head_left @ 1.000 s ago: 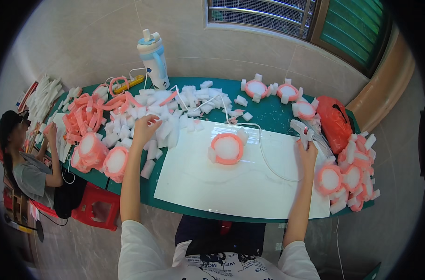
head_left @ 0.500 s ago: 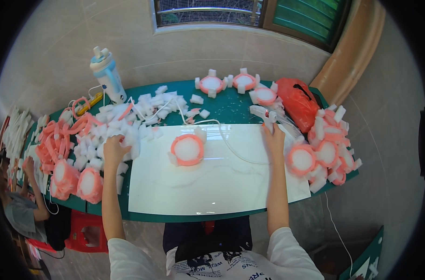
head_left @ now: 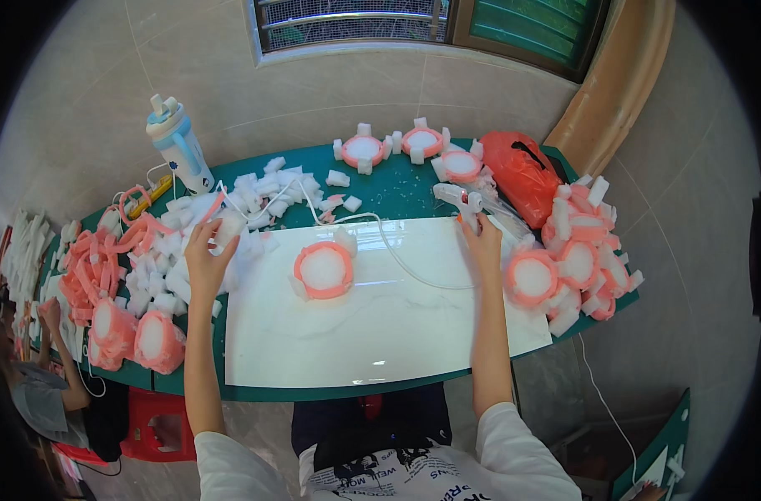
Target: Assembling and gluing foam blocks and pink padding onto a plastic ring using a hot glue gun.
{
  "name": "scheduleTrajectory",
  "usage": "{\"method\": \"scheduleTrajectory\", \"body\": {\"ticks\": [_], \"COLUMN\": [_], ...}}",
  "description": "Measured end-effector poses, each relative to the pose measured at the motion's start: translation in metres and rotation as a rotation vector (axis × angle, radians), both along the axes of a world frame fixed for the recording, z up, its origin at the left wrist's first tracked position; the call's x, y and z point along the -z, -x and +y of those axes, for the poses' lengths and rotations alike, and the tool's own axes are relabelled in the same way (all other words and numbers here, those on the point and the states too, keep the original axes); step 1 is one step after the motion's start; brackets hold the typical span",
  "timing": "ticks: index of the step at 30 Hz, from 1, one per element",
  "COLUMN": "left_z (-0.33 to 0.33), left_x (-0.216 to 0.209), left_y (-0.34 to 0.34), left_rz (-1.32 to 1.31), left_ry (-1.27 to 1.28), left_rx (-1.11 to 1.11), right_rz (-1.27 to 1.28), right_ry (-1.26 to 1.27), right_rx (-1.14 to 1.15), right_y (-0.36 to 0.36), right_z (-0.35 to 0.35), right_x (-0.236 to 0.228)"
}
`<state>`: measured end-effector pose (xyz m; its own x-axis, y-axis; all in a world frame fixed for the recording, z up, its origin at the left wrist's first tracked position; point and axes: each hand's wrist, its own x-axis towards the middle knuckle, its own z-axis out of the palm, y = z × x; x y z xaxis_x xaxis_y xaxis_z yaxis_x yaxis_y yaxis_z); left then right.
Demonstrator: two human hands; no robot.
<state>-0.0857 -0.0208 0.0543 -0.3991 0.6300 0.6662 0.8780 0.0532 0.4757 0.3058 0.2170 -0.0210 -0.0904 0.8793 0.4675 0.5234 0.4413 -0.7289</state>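
One glossy white board (head_left: 380, 342) lies along the near edge of the green table (head_left: 397, 188), perhaps to keep the surface smooth and clean. On its far half, left of centre: a pink foam ring with a white disc (head_left: 324, 271), flat, one white block at its far right, another at its near left. Set between the hands, probably so either can reach it.

Left hand (head_left: 205, 255), by the board's left edge: thumb and fingers curved around a white foam block (head_left: 228, 228), partly hidden. Right hand (head_left: 483, 242), over the board's far right: fingers wrapped round the handle of a white glue gun (head_left: 460, 197); pressure on the trigger, cannot tell. Nozzle points left, away from the body, presumably for safety. White cord (head_left: 388, 241) loops over the board.

Table's left end: pink-sided clumps (head_left: 158, 341) near the front, pink strips (head_left: 88, 267) behind, then loose white blocks (head_left: 268, 188), likely heaped there for the left hand. Right end: a pile of ring pieces (head_left: 579, 263), apparently stacked to save room.

Far edge: three ring pieces with blocks (head_left: 364, 152), spaced out singly.

Containers: red plastic bag (head_left: 522, 179), far right corner, contents hidden; white-and-blue bottle (head_left: 180, 150), far left, lidded, contents not visible.
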Motion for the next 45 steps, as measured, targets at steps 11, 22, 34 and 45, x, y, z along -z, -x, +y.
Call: {"method": "scheduleTrajectory", "body": {"ticks": [11, 22, 34, 45], "left_z": [0.011, 0.035, -0.003, -0.010], "left_x": [-0.025, 0.000, 0.006, 0.048], "left_y": [-0.079, -0.082, -0.129, -0.140], "left_rz": [-0.195, -0.255, 0.049, 0.411], "left_ry": [0.017, -0.052, 0.306, 0.460], "left_rx": [0.372, 0.284, -0.028, 0.019], "right_rz": [-0.026, 0.456, 0.315, 0.348], "right_ry": [0.128, 0.309, -0.034, 0.044], "right_rx": [-0.437, -0.671, -0.356, -0.318], "right_y": [0.064, 0.121, 0.111, 0.111], "right_z": [-0.132, -0.098, -0.073, -0.067], "right_x": [-0.096, -0.061, -0.042, -0.032]}}
